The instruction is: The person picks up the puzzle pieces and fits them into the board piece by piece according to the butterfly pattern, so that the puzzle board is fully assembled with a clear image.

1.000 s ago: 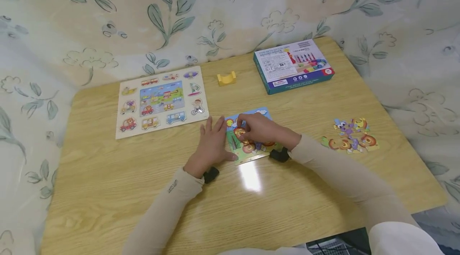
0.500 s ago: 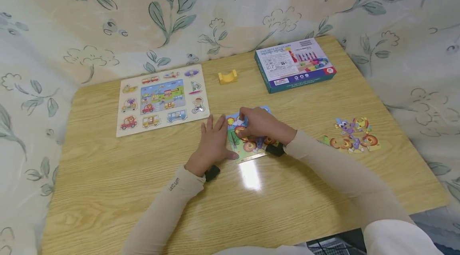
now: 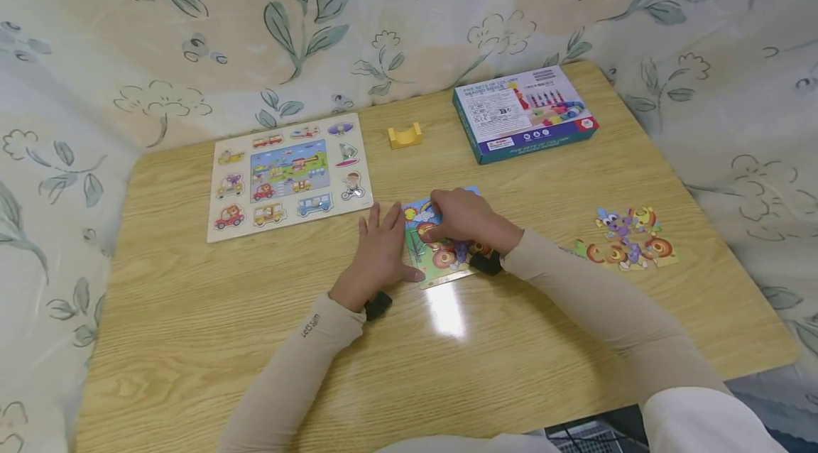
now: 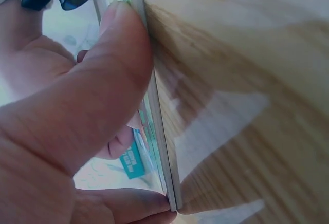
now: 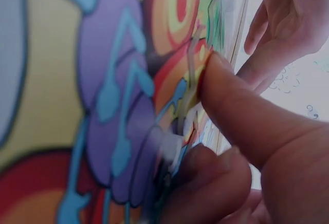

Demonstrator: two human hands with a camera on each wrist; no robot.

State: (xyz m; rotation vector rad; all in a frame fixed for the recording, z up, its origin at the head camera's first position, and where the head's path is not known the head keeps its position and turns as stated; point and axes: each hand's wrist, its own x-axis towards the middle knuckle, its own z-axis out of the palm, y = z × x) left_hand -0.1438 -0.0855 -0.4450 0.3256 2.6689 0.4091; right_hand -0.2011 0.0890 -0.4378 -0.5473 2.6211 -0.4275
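Observation:
A small cartoon jigsaw board point(image 3: 441, 274) lies flat before me, showing a rainbow, grass and orange-winged butterfly shapes. My left hand point(image 3: 375, 254) rests along its left side with straight fingers, the thumb on the lower left corner. In the left wrist view, that thumb and a fingertip touch the board's edge point(image 4: 160, 152). Over the board's upper middle, my right hand point(image 3: 466, 217) pinches a jigsaw piece point(image 5: 177, 77) with orange, red and yellow on it. The right wrist view shows the thumb on the piece's edge and the other fingers curled; part of the piece is hidden.
Several loose jigsaw pieces point(image 3: 631, 254) lie to the right on the wooden table point(image 3: 211, 339). A larger vehicle puzzle board point(image 3: 345, 207) sits back left. Behind stand a yellow curved block point(image 3: 405, 137) and a flat printed box point(image 3: 524, 116). A laptop point(image 3: 588, 437) shows below the front edge.
My right hand has shifted slightly up the board, uncovering more of the rainbow at upper left. The left hand has stayed in place.

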